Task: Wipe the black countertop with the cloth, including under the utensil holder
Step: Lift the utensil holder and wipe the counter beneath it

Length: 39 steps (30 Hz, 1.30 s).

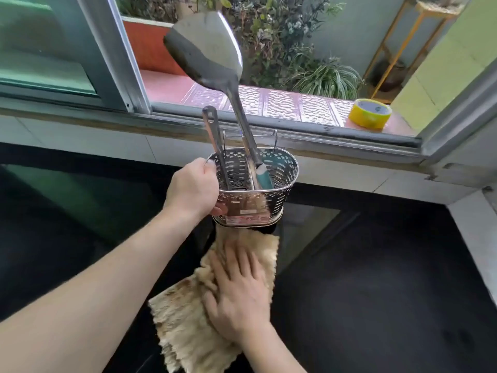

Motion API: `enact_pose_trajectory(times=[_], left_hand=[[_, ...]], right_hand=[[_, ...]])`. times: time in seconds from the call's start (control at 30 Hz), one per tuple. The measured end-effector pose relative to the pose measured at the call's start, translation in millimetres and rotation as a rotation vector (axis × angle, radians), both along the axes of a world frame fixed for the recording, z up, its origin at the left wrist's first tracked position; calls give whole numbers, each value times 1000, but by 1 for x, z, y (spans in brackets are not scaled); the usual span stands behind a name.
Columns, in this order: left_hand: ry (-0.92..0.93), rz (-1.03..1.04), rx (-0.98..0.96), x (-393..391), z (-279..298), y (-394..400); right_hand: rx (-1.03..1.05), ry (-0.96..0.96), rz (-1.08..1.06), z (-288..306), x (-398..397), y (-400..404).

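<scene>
My left hand [194,189] grips the left side of the perforated steel utensil holder [271,203] and holds it lifted above the black countertop [376,278]. A big steel spatula [207,47] and a second metal handle [212,130] stand in the holder. My right hand [239,289] lies flat, fingers spread, on the beige cloth [185,319]. The cloth is spread on the countertop, and its far edge reaches beneath the raised holder.
A window sill [242,130] runs just behind the holder, with a yellow tape roll [370,113] on the ledge to the right. White tiles [473,232] border the countertop at the right. Plants stand outside the open window.
</scene>
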<state>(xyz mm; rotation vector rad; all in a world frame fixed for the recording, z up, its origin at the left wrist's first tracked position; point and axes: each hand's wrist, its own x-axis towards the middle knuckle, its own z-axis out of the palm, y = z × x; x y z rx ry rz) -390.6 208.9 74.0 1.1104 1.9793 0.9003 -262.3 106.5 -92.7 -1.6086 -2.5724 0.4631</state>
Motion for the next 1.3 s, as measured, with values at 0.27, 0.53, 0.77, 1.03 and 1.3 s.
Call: enact_pose_trajectory(times=[0.27, 0.53, 0.77, 1.03, 1.3], left_hand=[[-26, 18, -5, 13, -11, -3], [5, -30, -30, 18, -26, -7], [73, -112, -41, 21, -30, 3], [60, -183, -67, 17, -29, 10], [-6, -217, -68, 11, -29, 10]], right_hand=[[-13, -134, -567, -12, 90, -25], [-42, -205, -866, 0, 92, -42], [-89, -204, -879, 0, 90, -43], [-86, -284, -924, 1, 77, -48], [-131, -251, -927, 0, 34, -49]])
